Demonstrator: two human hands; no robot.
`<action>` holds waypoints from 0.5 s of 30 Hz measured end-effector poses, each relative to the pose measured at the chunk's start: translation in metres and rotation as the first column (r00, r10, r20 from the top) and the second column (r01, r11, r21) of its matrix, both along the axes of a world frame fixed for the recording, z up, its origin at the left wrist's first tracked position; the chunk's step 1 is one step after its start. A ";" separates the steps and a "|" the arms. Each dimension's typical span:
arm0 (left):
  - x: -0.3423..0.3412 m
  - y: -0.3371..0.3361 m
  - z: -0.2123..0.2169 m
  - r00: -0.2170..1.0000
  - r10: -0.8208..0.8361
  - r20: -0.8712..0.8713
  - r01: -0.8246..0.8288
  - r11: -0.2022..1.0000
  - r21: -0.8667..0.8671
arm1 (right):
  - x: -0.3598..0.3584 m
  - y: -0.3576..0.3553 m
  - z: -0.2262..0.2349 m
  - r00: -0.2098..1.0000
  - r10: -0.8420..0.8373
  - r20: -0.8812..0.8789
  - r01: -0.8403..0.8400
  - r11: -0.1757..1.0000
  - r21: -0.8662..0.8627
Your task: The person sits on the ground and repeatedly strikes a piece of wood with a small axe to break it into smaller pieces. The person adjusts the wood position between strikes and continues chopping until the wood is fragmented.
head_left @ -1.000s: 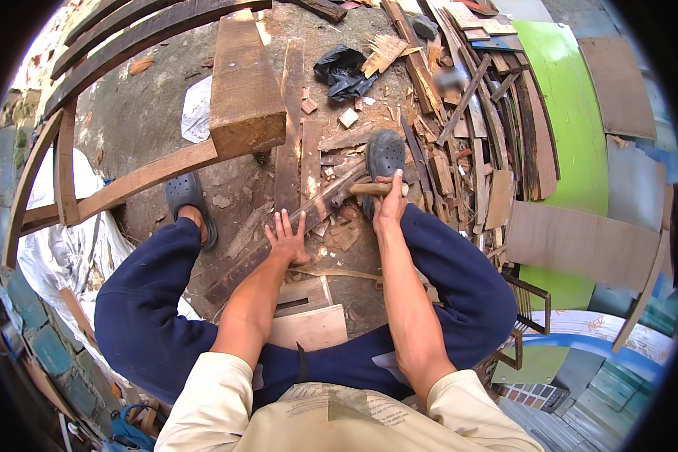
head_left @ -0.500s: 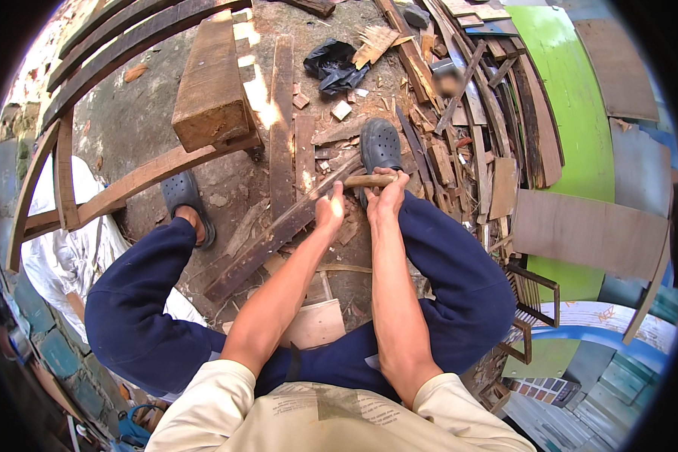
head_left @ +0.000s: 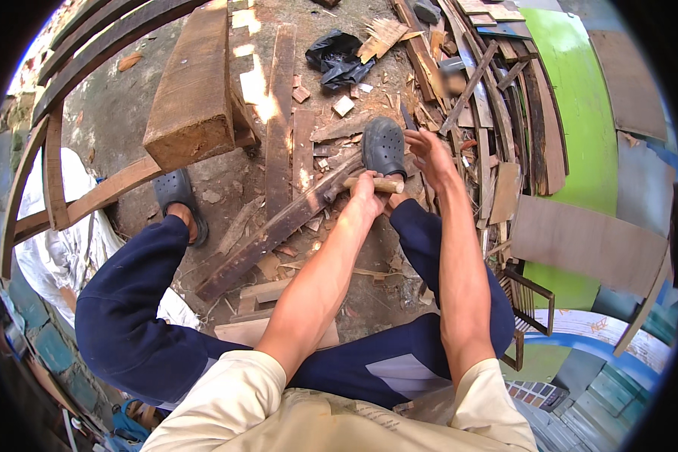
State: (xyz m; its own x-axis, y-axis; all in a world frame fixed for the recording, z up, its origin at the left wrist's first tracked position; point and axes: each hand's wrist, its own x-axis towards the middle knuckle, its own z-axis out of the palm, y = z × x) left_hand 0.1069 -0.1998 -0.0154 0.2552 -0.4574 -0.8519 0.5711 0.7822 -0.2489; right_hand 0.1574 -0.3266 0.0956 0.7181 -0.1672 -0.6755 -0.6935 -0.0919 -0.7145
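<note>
My left hand (head_left: 366, 191) is closed around a short, round wooden handle (head_left: 386, 185), held crosswise just in front of my right shoe (head_left: 383, 147). Whether a tool head sits at its far end I cannot make out. Beside that shoe, to the right, my right hand (head_left: 435, 160) is raised with its fingers stretched out, holding nothing that I can see. Its fingertips hover near a thin dark strip (head_left: 407, 117) that lies by the scrap. A long dark wooden beam (head_left: 267, 239) runs diagonally across the ground to the left of my left hand.
A thick squared timber (head_left: 192, 98) rests on a curved wooden frame (head_left: 117, 188) at the left. Scrap boards (head_left: 497, 105) pile up on the right beside a green panel (head_left: 569, 98). A black plastic bag (head_left: 339, 59) and chips lie ahead; white sheeting (head_left: 53, 252) lies left.
My right hand has let go of the wooden handle and moved to the right, its fingers opening. My left hand has shifted right and now grips the handle alone.
</note>
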 end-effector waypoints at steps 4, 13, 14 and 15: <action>0.002 -0.005 0.000 1.000 -0.003 -0.025 0.004 0.998 0.056 | 0.024 0.009 -0.011 0.998 0.009 -0.059 -0.012 0.998 -0.057; -0.006 -0.003 -0.012 0.999 -0.047 0.006 0.047 0.999 0.018 | 0.028 0.027 -0.013 0.949 0.295 -0.108 -0.280 0.950 0.137; -0.008 -0.015 -0.003 1.000 -0.020 -0.013 0.021 0.999 0.029 | 0.037 -0.018 -0.035 0.966 0.255 0.040 -0.258 0.946 0.196; -0.012 -0.004 -0.012 0.994 -0.094 0.054 0.092 0.995 0.028 | 0.024 0.016 -0.029 0.914 0.401 -0.060 -0.395 0.915 0.085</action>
State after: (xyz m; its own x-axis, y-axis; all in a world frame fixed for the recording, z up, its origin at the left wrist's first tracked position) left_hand 0.0947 -0.2042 -0.0272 0.2595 -0.4597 -0.8493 0.6540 0.7308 -0.1957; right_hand 0.1813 -0.3106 0.0664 0.6629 0.1713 -0.7289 -0.6610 -0.3233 -0.6772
